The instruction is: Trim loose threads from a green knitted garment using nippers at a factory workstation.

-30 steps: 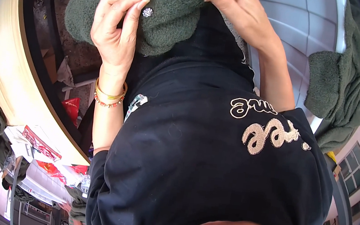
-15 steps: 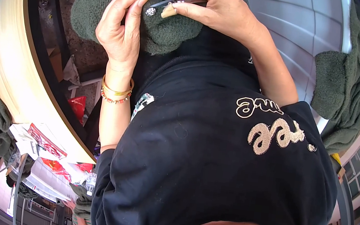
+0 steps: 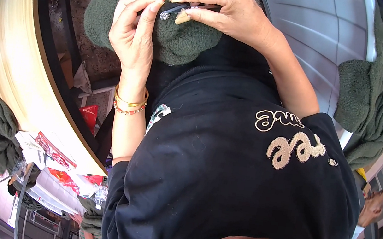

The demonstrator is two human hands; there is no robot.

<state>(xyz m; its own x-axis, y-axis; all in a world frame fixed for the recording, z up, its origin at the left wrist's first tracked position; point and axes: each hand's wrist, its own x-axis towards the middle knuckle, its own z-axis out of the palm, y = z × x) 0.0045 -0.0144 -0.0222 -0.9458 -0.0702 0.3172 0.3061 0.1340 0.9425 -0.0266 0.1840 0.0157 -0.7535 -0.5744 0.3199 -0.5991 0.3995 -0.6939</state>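
Much of the fuzzy dark green knitted garment (image 3: 182,45) we cannot see: its top runs out past the upper rim, and our left hand (image 3: 134,39) and right hand (image 3: 225,8) cover the stretch between them. The slim black tool (image 3: 187,6) shows only as a short strip, both ends buried under fingers, so we cannot tell its kind; the small sparkly round stud (image 3: 164,15) is too small to make out. At lower left, the pile of white and red printed papers (image 3: 52,149) is warped by the rim, partly under our black shirt (image 3: 241,184).
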